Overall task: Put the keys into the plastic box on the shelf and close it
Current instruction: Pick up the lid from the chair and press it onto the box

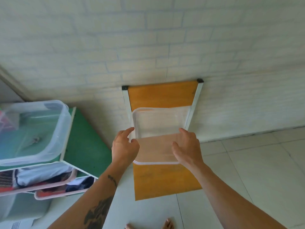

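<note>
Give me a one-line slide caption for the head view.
Both hands, left hand and right hand, grip a clear plastic box over the orange shelf; no keys visible.

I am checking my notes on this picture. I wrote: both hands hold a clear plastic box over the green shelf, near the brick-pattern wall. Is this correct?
Not quite. In the head view, the left hand and right hand hold the clear plastic box over the orange shelf, not the green one. The green shelf stands to the left. The brick-pattern wall is right.

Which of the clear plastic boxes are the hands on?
The small clear box on the orange shelf; the large bin sits untouched on the green rack.
</note>
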`<act>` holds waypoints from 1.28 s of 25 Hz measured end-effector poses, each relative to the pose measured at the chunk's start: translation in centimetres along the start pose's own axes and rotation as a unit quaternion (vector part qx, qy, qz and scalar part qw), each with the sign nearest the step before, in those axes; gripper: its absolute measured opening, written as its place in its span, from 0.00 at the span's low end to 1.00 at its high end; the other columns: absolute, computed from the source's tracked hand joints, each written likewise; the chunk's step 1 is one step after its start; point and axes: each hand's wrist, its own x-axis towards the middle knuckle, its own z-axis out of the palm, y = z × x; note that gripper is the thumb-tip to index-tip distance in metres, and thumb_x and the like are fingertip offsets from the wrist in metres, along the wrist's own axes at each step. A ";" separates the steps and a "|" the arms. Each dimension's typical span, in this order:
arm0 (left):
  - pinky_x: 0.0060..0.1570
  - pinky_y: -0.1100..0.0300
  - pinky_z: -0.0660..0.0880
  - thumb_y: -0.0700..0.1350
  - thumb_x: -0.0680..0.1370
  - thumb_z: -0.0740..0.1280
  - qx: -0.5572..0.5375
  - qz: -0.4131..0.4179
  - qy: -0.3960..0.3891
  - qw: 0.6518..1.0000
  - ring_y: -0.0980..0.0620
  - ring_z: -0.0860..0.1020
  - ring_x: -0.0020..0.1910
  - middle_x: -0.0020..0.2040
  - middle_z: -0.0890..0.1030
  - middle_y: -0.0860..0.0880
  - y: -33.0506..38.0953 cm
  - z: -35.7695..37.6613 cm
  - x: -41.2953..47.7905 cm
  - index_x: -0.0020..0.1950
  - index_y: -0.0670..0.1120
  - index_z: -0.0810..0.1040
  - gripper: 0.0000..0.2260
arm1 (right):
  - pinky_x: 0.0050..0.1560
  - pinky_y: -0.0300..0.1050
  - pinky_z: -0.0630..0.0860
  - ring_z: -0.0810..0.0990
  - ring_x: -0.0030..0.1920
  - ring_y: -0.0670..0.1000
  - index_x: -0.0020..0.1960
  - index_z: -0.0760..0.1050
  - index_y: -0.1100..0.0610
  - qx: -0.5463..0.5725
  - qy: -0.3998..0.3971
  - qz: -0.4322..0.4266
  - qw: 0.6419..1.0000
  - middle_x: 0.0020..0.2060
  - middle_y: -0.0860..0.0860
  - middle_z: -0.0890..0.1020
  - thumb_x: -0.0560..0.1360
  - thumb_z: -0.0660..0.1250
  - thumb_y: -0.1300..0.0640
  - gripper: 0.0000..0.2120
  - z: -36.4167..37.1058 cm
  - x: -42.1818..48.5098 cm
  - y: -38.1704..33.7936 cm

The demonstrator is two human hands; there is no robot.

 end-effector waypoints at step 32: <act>0.64 0.48 0.69 0.40 0.76 0.60 0.202 0.109 0.095 0.969 0.42 0.69 0.61 0.67 0.73 0.46 -15.2 -36.1 6.3 0.74 0.44 0.66 0.25 | 0.60 0.54 0.68 0.65 0.65 0.60 0.75 0.60 0.51 -0.061 -0.039 -0.109 0.991 0.63 0.56 0.68 0.72 0.59 0.47 0.32 20.9 -8.6 -34.1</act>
